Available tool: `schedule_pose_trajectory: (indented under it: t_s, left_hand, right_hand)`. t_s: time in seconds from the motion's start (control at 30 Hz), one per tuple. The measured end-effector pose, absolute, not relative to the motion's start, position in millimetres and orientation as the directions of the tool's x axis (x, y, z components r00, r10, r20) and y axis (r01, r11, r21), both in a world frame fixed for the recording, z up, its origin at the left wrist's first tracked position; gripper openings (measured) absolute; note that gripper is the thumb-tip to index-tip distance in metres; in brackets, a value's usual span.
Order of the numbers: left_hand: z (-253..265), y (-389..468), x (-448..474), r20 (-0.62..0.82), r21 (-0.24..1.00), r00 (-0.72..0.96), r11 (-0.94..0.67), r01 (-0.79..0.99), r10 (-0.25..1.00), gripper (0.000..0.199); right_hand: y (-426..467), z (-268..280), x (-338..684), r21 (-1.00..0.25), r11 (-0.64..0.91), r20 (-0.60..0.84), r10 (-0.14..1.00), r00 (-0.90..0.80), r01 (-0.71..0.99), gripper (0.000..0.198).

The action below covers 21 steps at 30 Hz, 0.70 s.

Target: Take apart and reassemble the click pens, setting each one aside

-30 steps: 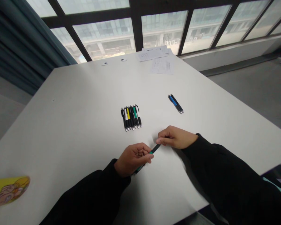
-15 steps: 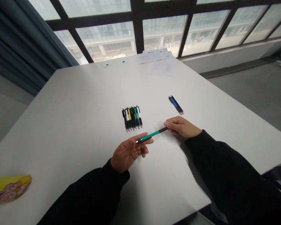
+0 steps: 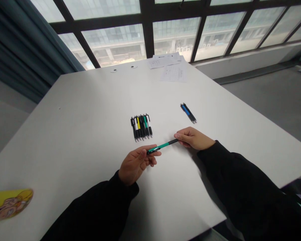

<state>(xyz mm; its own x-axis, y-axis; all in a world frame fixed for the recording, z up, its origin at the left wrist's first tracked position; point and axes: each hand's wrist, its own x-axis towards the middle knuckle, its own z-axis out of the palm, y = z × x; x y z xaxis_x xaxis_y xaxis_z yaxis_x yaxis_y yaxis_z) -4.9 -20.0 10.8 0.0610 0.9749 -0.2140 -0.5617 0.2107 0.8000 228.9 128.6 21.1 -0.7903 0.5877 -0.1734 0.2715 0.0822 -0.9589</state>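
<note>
A green ballpoint pen (image 3: 163, 146) with a black grip is held between both hands above the white table. My left hand (image 3: 137, 162) has its thumb on the clicker end, with the clip end resting over its fingers. The tip end sits pinched in my right hand (image 3: 194, 138), thumb against fingers, so the very tip is hidden. Just beyond the left fingers lies a row of several pens (image 3: 141, 128) with black, white, yellow and green barrels, side by side. Past the right hand, two pens (image 3: 188, 112) lie together, one blue and one black.
Sheets of paper (image 3: 174, 72) lie at the table's far end, near two small round eye-like pieces (image 3: 133, 67). A yellow item with a cartoon picture (image 3: 12, 204) is at the left front. The white table (image 3: 90, 110) reaches toward the windows; a dark curtain (image 3: 27, 43) hangs left.
My left thumb has come down onto the clicker end, and the pen has rolled slightly so its clip faces more upward. My right hand has shifted slightly left and nearer.
</note>
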Motion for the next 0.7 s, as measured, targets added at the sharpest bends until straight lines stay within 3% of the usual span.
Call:
schedule_pose_trajectory:
  t_s: [0.37, 0.53, 0.7]
  left_hand:
    - [12, -16, -6, -0.224, 0.794, -0.052, 0.151, -0.588, 0.973, 0.046]
    - [11, -13, -7, -0.321, 0.811, -0.116, 0.209, -0.547, 0.940, 0.045]
    - [13, -13, -4, -0.337, 0.846, -0.150, 0.230, -0.480, 0.929, 0.044]
  right_hand:
    - [128, 27, 231, -0.957, 0.127, -0.168, 0.492, -0.854, 0.262, 0.043]
    - [130, 29, 232, -0.857, 0.358, -0.163, 0.494, -0.854, 0.370, 0.042]
    - [135, 32, 234, -0.641, 0.579, -0.058, 0.618, -0.784, 0.504, 0.044]
